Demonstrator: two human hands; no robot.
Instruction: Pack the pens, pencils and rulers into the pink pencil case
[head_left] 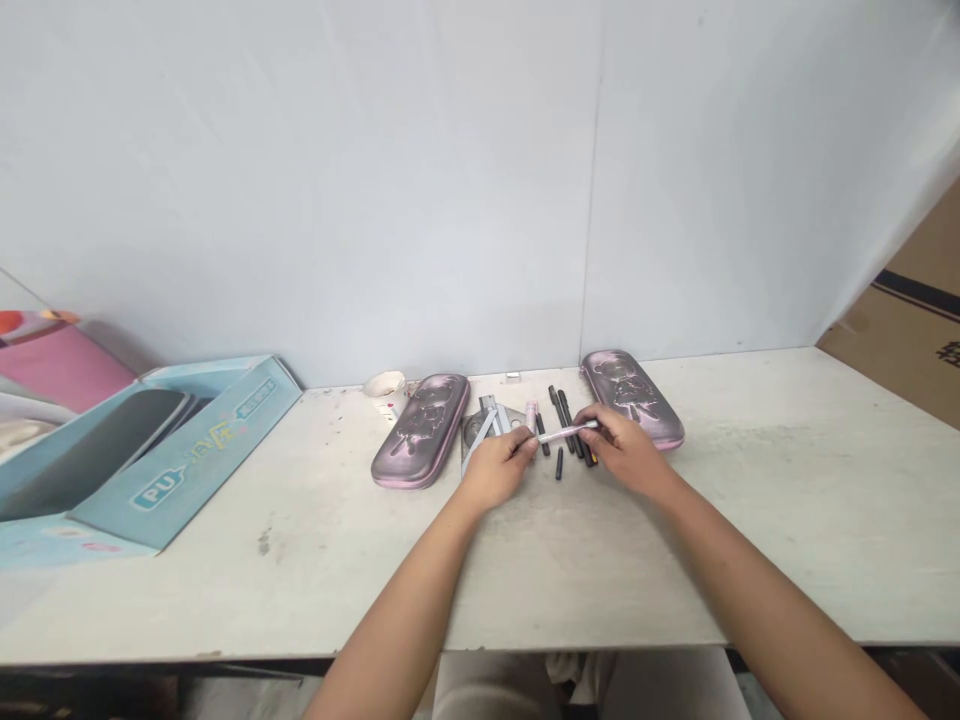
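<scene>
Both my hands meet over a scatter of stationery at the back middle of the white table [525, 560]. My right hand [626, 448] pinches a thin light pen [564, 433] that runs leftward toward my left hand [499, 468], whose fingers are closed at the pen's other end. Several black pens [564, 412] lie just behind the hands. Clear rulers and a set square [491, 420] rest by my left hand. A purple pencil case [421, 430] lies to the left, and a second purple case [634, 395] lies to the right, behind my right hand.
An open light blue box [187, 455] with a dark tray inside sits at the left. A small white roll of tape [385, 383] stands by the wall. A cardboard carton [911, 310] is at the far right. The wall closes the table's back edge.
</scene>
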